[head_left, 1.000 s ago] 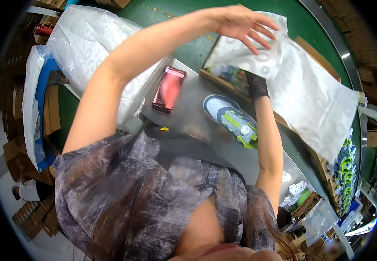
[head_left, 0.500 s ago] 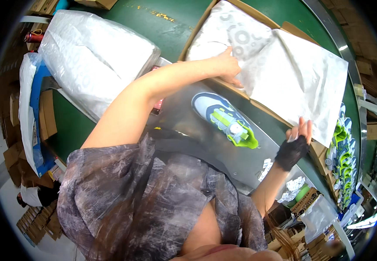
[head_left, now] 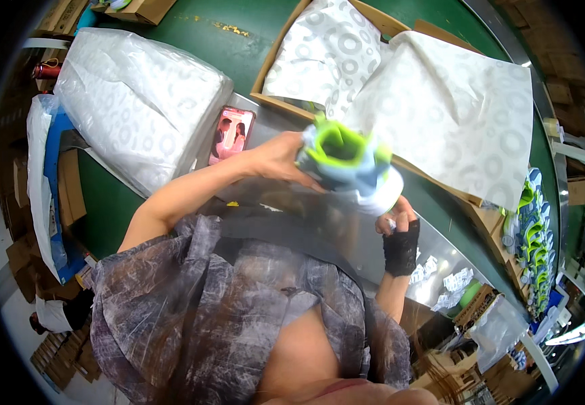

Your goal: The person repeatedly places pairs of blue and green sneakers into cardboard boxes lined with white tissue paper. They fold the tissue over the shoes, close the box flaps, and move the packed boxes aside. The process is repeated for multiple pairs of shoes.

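A sneaker (head_left: 350, 165) in light blue with a neon-green collar is raised over the metal work surface, blurred by motion. My left hand (head_left: 285, 160) grips it by the side near the heel, the opening facing up. Close below the shoe's white end is my right hand (head_left: 398, 217), in a black fingerless glove, with fingers curled around a small whitish bit that I cannot make out. Behind the shoe lies an open cardboard box (head_left: 265, 77) lined with ring-patterned tissue paper (head_left: 447, 111); one sheet spills over its near side.
At left is a stack of wrapping paper in clear plastic (head_left: 140, 101), with a phone (head_left: 233, 135) beside it. Several matching sneakers (head_left: 539, 243) stand in a row at right. Small white labels (head_left: 458, 278) lie near the front edge. A person (head_left: 56, 314) is far left.
My left hand has left the tissue in the box and picked the sneaker up off the metal surface. My right hand has moved left, toward the shoe. The phone is now uncovered.
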`<state>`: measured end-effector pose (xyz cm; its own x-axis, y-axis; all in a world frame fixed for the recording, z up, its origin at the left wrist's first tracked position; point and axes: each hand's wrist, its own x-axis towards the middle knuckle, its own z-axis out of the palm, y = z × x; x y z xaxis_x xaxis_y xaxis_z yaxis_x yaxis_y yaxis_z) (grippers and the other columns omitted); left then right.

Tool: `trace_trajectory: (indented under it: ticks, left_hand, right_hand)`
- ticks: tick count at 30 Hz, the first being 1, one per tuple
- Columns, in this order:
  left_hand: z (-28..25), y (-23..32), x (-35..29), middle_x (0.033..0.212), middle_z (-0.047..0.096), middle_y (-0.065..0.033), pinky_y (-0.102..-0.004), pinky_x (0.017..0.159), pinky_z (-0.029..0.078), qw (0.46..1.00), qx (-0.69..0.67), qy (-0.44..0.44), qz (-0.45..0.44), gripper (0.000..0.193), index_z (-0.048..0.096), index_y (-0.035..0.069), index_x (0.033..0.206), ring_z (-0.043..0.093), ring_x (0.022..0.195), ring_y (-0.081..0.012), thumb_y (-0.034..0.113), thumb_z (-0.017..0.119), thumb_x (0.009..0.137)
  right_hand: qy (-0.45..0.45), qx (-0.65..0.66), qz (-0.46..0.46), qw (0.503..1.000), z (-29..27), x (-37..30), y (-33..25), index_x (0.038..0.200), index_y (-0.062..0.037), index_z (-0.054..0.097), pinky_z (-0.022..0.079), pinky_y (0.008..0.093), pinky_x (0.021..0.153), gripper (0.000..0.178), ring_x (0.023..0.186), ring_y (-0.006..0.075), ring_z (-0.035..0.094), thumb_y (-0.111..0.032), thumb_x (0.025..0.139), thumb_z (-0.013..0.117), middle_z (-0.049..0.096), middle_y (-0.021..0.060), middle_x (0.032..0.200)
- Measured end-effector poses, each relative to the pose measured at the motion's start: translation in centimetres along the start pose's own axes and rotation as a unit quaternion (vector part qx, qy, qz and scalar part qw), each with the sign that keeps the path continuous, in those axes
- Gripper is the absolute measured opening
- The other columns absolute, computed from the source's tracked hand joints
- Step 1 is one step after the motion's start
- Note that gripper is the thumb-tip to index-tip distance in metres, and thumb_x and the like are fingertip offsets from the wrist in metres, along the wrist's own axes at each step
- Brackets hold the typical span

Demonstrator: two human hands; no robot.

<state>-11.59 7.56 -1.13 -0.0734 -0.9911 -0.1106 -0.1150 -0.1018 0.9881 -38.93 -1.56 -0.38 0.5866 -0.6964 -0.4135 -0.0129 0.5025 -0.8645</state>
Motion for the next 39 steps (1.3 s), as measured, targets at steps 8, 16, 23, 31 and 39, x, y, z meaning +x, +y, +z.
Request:
trace_trajectory:
  ticks: [8,16,23,31,39]
  left_hand:
    - [-7.0,3.6,5.7,0.105,0.055,-0.0137,-0.0281,0.079,0.047,0.937,-0.208,0.277,-0.049,0.068,0.042,-0.006,0.117,0.055,0.093,-0.0166,0.035,0.072,0.070]
    - [-2.8,-4.6,16.1,0.112,0.051,-0.0212,-0.0396,0.073,0.052,0.939,-0.129,0.101,-0.303,0.064,0.040,-0.012,0.117,0.058,0.089,-0.0297,0.040,0.055,0.083]
    - [-9.1,-2.9,9.5,0.094,0.059,-0.0173,-0.0319,0.073,0.050,0.917,-0.269,0.287,-0.071,0.048,0.041,-0.005,0.120,0.060,0.085,-0.0235,0.033,0.041,0.091]
    - [-7.7,-5.9,7.9,0.094,0.062,-0.0125,-0.0276,0.075,0.044,0.910,-0.067,0.382,-0.149,0.053,0.055,-0.007,0.105,0.058,0.084,-0.0177,0.042,0.048,0.086]
    - [-9.4,-9.3,8.1,0.103,0.060,-0.0154,-0.0334,0.082,0.043,0.921,-0.191,0.287,-0.185,0.058,0.054,-0.003,0.111,0.057,0.095,-0.0225,0.046,0.054,0.080]
  right_hand:
    - [0.132,0.038,-0.006,0.990,1.1,4.7,1.6,0.118,-0.0034,0.041,0.036,0.0233,0.048,0.044,0.054,0.0078,0.040,-0.023,0.083,0.058,0.053,0.0072,0.096]
    - [0.352,0.005,-0.111,0.929,7.2,8.3,-0.6,0.097,-0.0021,0.047,0.043,0.0235,0.059,0.033,0.068,0.0121,0.049,-0.013,0.074,0.068,0.050,0.0059,0.086]
    - [0.230,-0.460,-0.354,0.781,4.6,10.1,-0.9,0.124,-0.0095,0.042,0.046,0.0333,0.078,0.065,0.101,0.0259,0.051,0.009,0.063,0.058,0.045,0.0147,0.121]
    - [0.091,-0.726,-0.313,0.605,4.8,11.2,2.6,0.126,-0.0198,0.044,0.050,0.0371,0.064,0.067,0.081,0.0338,0.057,0.008,0.065,0.048,0.037,0.0244,0.130]
    - [0.082,-0.703,-0.313,0.634,5.2,10.7,2.8,0.122,-0.0155,0.049,0.050,0.0368,0.066,0.064,0.079,0.0328,0.058,0.006,0.062,0.049,0.038,0.0230,0.130]
